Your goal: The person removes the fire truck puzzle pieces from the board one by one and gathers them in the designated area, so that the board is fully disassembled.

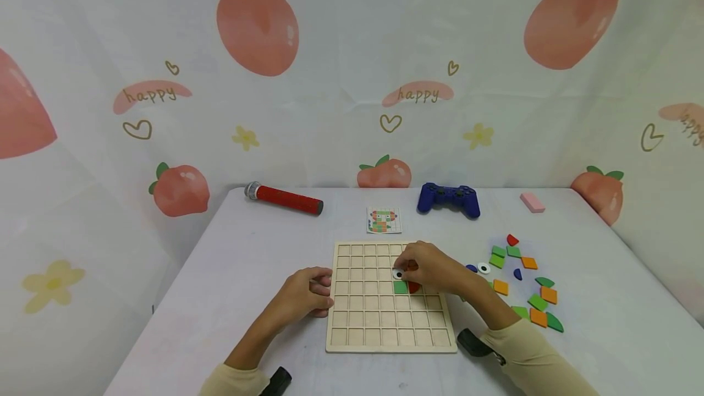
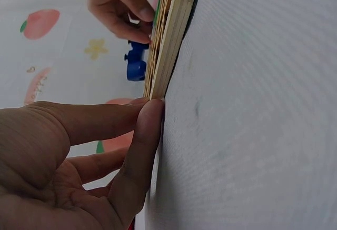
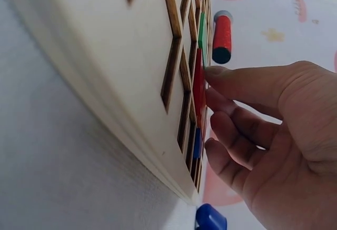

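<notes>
A square wooden grid board (image 1: 392,349) lies on the table. My left hand (image 1: 302,292) is at its left side, thumb and finger pinching the board's edge (image 2: 176,35) in the left wrist view. Over the board's upper right part, my right hand (image 1: 434,266) holds a round white eye tile (image 1: 398,274) by thumb and fingers at a grid cell. Below it sit a green square tile (image 1: 400,287) and a red tile (image 1: 414,287). The right wrist view shows a blue tile (image 3: 197,143) in the grid too. My right fingers partly cover the cells there.
A small pattern card (image 1: 384,220) lies behind the board. Further back are a red microphone (image 1: 286,198), a blue game controller (image 1: 448,199) and a pink block (image 1: 532,202). Several loose coloured tiles, including an orange square (image 1: 530,263) and another eye tile (image 1: 483,268), are scattered at the right.
</notes>
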`<state>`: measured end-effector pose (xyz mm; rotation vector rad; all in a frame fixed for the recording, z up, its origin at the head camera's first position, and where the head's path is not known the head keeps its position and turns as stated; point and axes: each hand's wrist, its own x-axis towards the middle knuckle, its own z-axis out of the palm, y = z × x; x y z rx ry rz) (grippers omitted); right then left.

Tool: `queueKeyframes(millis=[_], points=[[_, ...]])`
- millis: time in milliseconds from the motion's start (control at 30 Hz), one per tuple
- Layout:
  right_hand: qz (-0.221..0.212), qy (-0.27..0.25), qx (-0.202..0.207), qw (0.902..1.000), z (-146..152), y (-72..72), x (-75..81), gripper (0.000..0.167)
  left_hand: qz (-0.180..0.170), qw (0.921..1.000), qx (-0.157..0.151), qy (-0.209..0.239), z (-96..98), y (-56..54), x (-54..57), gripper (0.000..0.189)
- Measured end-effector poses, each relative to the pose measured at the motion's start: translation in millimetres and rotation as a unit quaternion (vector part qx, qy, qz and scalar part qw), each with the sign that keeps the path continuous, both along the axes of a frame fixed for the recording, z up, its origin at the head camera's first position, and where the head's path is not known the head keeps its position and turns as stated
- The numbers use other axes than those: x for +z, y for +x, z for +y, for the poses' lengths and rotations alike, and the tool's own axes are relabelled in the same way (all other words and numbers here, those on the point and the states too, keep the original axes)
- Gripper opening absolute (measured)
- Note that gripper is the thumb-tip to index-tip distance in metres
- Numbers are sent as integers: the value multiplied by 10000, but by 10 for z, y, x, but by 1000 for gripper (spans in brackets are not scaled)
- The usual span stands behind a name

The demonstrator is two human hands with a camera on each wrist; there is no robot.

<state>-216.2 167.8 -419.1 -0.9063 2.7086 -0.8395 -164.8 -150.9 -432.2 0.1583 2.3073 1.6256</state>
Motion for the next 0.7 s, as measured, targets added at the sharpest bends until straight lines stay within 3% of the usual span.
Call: queueKeyframes(millis=[700], points=[[-9, 1, -107, 9999, 19, -28, -9, 10, 10, 10000, 38, -13, 0, 3, -5, 63]])
